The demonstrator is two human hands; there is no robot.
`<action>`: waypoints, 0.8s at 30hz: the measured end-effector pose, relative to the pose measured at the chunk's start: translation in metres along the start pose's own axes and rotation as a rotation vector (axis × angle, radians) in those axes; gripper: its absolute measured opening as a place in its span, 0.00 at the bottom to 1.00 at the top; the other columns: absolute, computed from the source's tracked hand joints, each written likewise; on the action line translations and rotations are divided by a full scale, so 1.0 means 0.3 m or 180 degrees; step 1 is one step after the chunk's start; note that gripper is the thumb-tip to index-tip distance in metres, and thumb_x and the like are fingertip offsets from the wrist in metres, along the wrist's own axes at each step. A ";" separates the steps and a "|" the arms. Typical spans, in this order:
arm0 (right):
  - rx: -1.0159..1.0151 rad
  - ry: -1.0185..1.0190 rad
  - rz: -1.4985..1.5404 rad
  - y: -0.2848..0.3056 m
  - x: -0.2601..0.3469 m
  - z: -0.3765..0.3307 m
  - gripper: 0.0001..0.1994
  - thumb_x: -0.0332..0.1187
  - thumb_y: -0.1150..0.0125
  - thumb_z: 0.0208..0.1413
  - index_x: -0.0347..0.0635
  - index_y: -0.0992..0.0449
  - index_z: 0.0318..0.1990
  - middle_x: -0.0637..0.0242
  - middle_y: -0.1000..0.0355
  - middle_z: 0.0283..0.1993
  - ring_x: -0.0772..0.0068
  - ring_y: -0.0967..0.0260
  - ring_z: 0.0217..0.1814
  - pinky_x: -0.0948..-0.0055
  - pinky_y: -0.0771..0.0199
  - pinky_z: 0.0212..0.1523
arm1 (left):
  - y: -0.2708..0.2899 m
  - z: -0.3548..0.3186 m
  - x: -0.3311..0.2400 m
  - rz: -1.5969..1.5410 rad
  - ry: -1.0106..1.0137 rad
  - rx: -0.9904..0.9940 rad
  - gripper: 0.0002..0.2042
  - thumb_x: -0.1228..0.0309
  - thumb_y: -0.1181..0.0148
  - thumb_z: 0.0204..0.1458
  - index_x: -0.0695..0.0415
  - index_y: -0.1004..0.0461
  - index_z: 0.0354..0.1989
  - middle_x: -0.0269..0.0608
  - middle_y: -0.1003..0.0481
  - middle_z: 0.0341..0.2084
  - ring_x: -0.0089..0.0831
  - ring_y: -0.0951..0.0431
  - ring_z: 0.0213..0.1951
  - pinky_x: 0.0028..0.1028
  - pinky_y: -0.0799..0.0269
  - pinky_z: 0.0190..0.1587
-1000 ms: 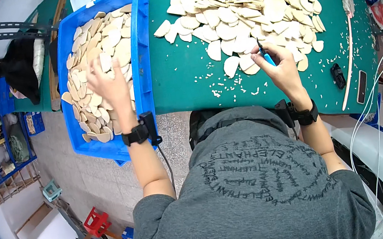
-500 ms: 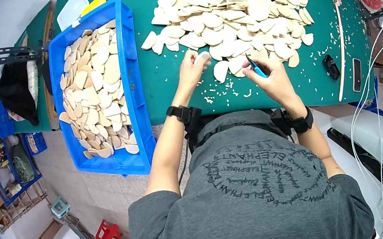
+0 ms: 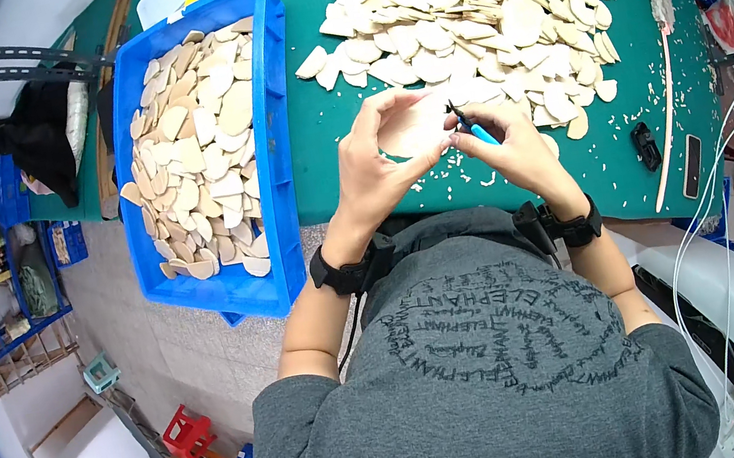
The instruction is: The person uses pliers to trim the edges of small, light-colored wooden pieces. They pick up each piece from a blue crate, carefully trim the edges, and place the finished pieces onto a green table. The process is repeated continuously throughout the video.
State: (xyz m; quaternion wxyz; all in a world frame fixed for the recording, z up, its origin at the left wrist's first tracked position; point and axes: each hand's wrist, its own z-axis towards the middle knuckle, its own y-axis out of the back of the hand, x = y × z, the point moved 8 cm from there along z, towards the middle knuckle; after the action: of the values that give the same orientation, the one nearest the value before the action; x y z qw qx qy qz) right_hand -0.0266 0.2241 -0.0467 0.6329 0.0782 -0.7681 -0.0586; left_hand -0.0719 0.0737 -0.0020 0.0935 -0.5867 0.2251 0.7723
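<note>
My left hand (image 3: 365, 171) grips a flat, pale, rounded piece (image 3: 409, 129) by its edge, thumb below and fingers above. Its material is hard to make out. In my right hand (image 3: 525, 156) is a pair of small nippers (image 3: 481, 134) with blue handles and dark jaws. The jaws point up beside the right edge of the piece; whether they touch it I cannot tell. Both hands are close together over the near part of the green table. Just beyond them spreads a loose heap of similar half-round pieces (image 3: 452, 40).
On my left stands a blue crate (image 3: 276, 137) filled with more pale pieces (image 3: 191, 161). Small white scraps litter the green tabletop (image 3: 602, 180). At the right lie a long-handled duster (image 3: 664, 102), a black object (image 3: 645, 145) and a phone (image 3: 691, 166).
My left hand has lifted the piece and brought it to the nippers, its broad side now showing. The hands have come closer together, and the whole view has shifted slightly.
</note>
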 end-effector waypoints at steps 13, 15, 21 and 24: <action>-0.0223 0.0309 -0.0310 -0.008 0.066 -0.006 0.10 0.33 0.41 0.50 0.35 0.23 0.35 0.68 0.31 0.22 0.84 0.41 0.24 0.80 0.39 0.27 | 0.006 -0.018 -0.121 0.1291 -0.1088 -0.0309 0.25 0.75 0.28 0.38 0.61 0.33 0.46 0.45 0.24 0.42 0.35 0.24 0.43 0.29 0.27 0.45; -0.0235 0.0323 -0.0415 -0.008 0.069 -0.005 0.10 0.33 0.41 0.49 0.35 0.23 0.35 0.67 0.31 0.22 0.83 0.41 0.23 0.79 0.38 0.27 | 0.003 -0.020 -0.130 0.1419 -0.1195 -0.0324 0.25 0.75 0.29 0.38 0.60 0.33 0.45 0.44 0.24 0.41 0.37 0.24 0.42 0.30 0.27 0.44; -0.0237 0.0380 -0.0445 -0.013 0.055 0.001 0.10 0.33 0.41 0.49 0.36 0.23 0.35 0.65 0.30 0.22 0.80 0.40 0.23 0.77 0.37 0.27 | -0.006 -0.023 -0.133 0.1548 -0.1373 -0.0252 0.24 0.76 0.30 0.37 0.59 0.34 0.44 0.43 0.24 0.43 0.39 0.25 0.40 0.32 0.28 0.43; -0.0172 0.0391 -0.0515 -0.014 0.053 0.007 0.10 0.34 0.40 0.49 0.37 0.23 0.35 0.65 0.31 0.21 0.80 0.40 0.23 0.77 0.38 0.27 | -0.008 -0.024 -0.130 0.1580 -0.1426 -0.0218 0.24 0.76 0.30 0.37 0.59 0.34 0.44 0.42 0.24 0.43 0.39 0.26 0.40 0.32 0.28 0.43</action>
State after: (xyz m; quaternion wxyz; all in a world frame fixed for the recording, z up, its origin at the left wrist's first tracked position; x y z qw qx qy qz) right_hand -0.0315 0.2168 -0.0325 0.6738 0.1262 -0.7172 -0.1252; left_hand -0.0531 0.0772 0.0329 -0.0700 -0.3324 0.3088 0.8884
